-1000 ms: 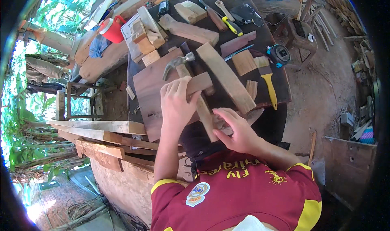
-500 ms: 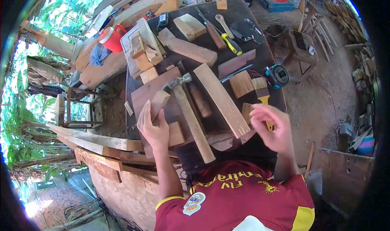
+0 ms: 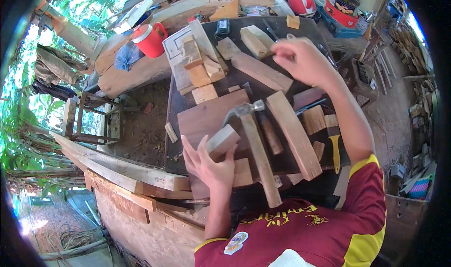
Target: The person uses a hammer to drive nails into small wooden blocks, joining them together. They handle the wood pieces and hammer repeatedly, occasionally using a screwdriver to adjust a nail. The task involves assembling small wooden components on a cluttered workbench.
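Observation:
My left hand [image 3: 210, 169] grips a small wooden block [image 3: 223, 139] between thumb and fingers, over a flat brown board [image 3: 199, 119]. Just right of it lies a claw hammer [image 3: 259, 154], its head on the far side and its handle toward me. A tool with a dark wooden handle [image 3: 271, 137] rests partly beneath it. Farther right is a long pale wooden piece [image 3: 294, 134]. My right hand [image 3: 304, 62] is raised over the far right of the table, near a pale block [image 3: 255, 42]; its fingers are half bent, with nothing visible in them.
Several wood offcuts [image 3: 196, 72] are stacked at the table's far left, near a red jug [image 3: 150, 40]. A yellow-handled paintbrush [image 3: 334, 142] and a square block [image 3: 314, 120] lie at the right. Long planks [image 3: 127, 166] stick out at the left. A stool [image 3: 364, 86] stands right.
My right hand has gone from the near right, beside the paintbrush, to the table's far right. My left hand still holds the block. The view has shifted, so the table appears farther right.

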The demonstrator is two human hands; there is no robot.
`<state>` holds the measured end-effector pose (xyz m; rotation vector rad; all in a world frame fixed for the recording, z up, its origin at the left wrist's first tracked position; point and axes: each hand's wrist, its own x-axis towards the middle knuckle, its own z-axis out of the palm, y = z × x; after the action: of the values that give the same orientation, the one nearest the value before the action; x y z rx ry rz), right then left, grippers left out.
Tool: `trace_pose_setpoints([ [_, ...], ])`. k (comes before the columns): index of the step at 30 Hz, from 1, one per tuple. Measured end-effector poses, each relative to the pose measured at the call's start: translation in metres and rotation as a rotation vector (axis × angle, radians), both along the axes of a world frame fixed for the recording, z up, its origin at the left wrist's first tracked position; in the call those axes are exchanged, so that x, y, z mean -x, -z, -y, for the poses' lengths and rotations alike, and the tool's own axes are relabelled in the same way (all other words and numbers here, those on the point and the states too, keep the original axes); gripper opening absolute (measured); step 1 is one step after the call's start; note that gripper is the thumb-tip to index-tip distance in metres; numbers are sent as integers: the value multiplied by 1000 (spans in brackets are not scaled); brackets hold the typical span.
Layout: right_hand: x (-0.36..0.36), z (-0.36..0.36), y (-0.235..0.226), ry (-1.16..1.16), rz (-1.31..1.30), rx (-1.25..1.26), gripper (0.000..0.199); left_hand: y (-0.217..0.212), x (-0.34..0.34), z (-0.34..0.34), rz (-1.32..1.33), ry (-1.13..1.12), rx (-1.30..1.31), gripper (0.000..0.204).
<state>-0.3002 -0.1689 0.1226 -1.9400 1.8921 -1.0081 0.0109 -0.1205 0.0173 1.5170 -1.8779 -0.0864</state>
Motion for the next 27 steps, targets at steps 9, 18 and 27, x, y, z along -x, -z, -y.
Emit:
trace_pose_setpoints([
  [9, 9, 242, 94, -89, -468, 58, 25, -6, 1, 2, 13, 112, -52, 77],
  [18, 27, 282, 108, 27, -678, -225, 20, -6, 0, 3, -14, 127, -72, 74],
  [27, -9, 306, 134, 403, -427, -204, 27, -6, 0, 6, -5, 142, -70, 72],
])
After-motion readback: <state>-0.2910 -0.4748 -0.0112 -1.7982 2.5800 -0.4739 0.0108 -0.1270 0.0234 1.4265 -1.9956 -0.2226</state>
